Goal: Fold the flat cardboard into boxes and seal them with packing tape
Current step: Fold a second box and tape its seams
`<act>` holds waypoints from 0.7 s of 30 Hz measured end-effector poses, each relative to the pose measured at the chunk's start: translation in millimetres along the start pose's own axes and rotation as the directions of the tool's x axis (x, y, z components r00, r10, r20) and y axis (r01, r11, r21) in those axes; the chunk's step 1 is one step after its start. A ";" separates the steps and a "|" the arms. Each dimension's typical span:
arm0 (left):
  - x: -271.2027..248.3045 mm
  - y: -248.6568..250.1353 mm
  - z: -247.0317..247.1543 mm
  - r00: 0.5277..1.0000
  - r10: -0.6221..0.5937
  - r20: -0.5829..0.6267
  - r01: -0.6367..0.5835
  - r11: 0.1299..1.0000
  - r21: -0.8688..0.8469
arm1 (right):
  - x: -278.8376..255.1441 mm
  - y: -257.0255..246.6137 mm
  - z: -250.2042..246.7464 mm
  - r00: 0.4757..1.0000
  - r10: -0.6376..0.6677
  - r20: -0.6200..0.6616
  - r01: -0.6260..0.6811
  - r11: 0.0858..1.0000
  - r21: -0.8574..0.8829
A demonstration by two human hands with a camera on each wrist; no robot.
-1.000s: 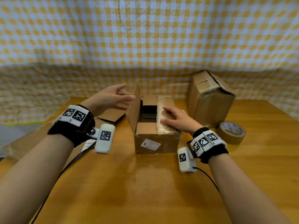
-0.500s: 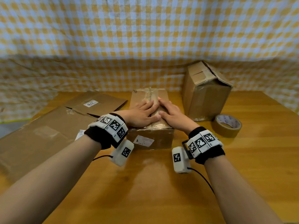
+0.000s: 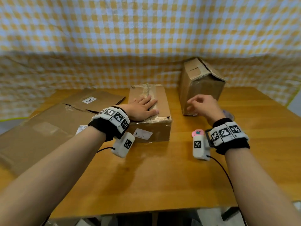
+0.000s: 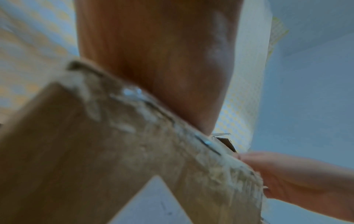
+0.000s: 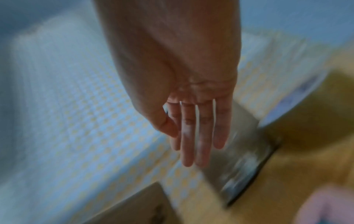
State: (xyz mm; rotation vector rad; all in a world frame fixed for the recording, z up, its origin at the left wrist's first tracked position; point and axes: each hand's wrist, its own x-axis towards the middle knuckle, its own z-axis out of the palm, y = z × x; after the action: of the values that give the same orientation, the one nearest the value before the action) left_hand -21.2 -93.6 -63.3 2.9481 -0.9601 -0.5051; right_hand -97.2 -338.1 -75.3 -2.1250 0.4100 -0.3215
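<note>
Left hand flat on worn, tape-scarred closed box; right hand's fingers loose, empty.

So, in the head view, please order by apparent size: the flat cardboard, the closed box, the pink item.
1. flat cardboard, largest
2. closed box under the left hand
3. pink item, smallest, partly hidden

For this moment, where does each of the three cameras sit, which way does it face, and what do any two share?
Head: above the table, looking forward and down at the low box; both forearms, the flat left hand on the box, and the right hand in the air show.
Left wrist: under the wrist, along the palm onto the box top, blurred.
Right wrist: along the straight fingers toward the upright box.
Shared: the head and left wrist views both show the low box.
</note>
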 end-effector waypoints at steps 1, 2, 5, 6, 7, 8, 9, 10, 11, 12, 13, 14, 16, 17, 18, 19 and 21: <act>-0.2 -1.1 0.1 1.000 0.004 -0.003 -0.004 1.000 -0.006 | 0.1 10.1 -13.8 0.999 0.041 -0.035 -0.043 0.996 -0.082; 0.6 -1.1 0.6 1.000 0.007 -0.005 -0.008 1.000 -0.013 | -1.9 19.9 -27.8 0.994 0.089 -0.070 -0.100 0.982 -0.161; 2.7 -1.7 2.8 1.000 0.012 -0.027 -0.012 1.000 -0.017 | -8.1 40.5 -49.9 0.967 0.238 -0.092 -0.255 0.892 -0.374; 3.3 -1.9 3.6 0.999 0.014 -0.036 -0.015 1.000 -0.017 | -9.9 45.2 -51.7 0.957 0.281 -0.070 -0.283 0.862 -0.420; 3.4 -2.2 4.1 0.999 0.016 -0.042 -0.017 1.000 -0.018 | -10.1 50.1 -50.9 0.948 0.313 -0.052 -0.302 0.840 -0.450; 3.3 -2.9 4.4 0.999 0.018 -0.047 -0.020 1.000 -0.023 | -9.2 54.4 -50.0 0.944 0.326 -0.048 -0.309 0.825 -0.473; 1.8 -3.3 3.8 0.998 0.024 -0.054 -0.026 0.999 -0.035 | -7.8 57.3 -49.1 0.942 0.328 -0.066 -0.318 0.818 -0.480; -0.5 -3.9 2.8 0.997 0.032 -0.066 -0.036 0.998 -0.058 | -8.1 56.9 -48.8 0.941 0.325 -0.094 -0.330 0.817 -0.472; -3.2 -4.7 1.5 0.995 0.042 -0.088 -0.050 0.995 -0.088 | -6.8 56.3 -49.2 0.938 0.323 -0.122 -0.342 0.821 -0.458; -6.0 -5.4 -0.1 0.992 0.053 -0.118 -0.068 0.990 -0.124 | -6.3 54.2 -50.8 0.937 0.322 -0.139 -0.350 0.830 -0.435; -9.5 -6.0 -1.9 0.986 0.062 -0.157 -0.087 0.983 -0.159 | -7.3 49.2 -52.5 0.936 0.321 -0.144 -0.351 0.843 -0.408; -12.8 -6.7 -3.8 0.977 0.068 -0.200 -0.106 0.976 -0.188 | -10.2 42.1 -54.1 0.938 0.318 -0.141 -0.347 0.861 -0.372; -18.9 -6.2 -9.4 0.957 0.076 -0.279 -0.139 0.967 -0.215 | -18.8 24.2 -55.9 0.947 0.295 -0.130 -0.320 0.908 -0.270; -23.3 -4.4 -13.0 0.946 0.080 -0.313 -0.155 0.962 -0.224 | -25.3 14.2 -54.5 0.953 0.280 -0.117 -0.299 0.931 -0.208; -29.1 -1.1 -16.8 0.934 0.083 -0.346 -0.173 0.956 -0.236 | -33.5 4.1 -51.5 0.960 0.259 -0.105 -0.273 0.950 -0.150; -36.0 3.2 -21.0 0.923 0.087 -0.375 -0.192 0.948 -0.252 | -43.2 -6.2 -47.4 0.969 0.227 -0.099 -0.238 0.964 -0.116; -51.5 12.9 -27.4 0.911 0.091 -0.403 -0.224 0.928 -0.298 | -64.0 -23.2 -36.7 0.985 0.123 -0.120 -0.135 0.986 -0.099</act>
State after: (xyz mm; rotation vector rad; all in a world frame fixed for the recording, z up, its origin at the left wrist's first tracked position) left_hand -59.6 -77.2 -20.6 2.4972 -0.9425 -0.0670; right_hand -165.4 -327.3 -40.6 -2.1778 0.6412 -0.3527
